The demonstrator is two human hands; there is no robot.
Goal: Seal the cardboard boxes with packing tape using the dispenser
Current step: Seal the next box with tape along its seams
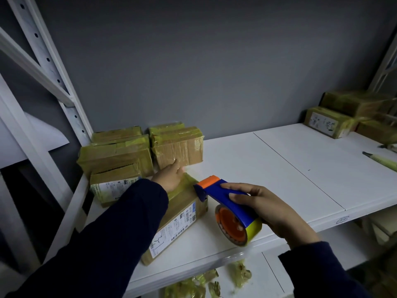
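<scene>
A cardboard box with a white shipping label lies on the white shelf in front of me, yellowish tape across its far end. My left hand lies flat on that far end, fingers stretched toward the boxes behind. My right hand grips the blue and orange tape dispenser, which carries a roll of yellowish tape. The dispenser's orange cutter end hovers just right of the box's far end.
Several taped boxes are stacked at the shelf's back left against the grey wall. More taped boxes sit at the far right. A pen lies near the right edge. Crumpled tape scraps lie on the shelf below. White rack uprights stand at left.
</scene>
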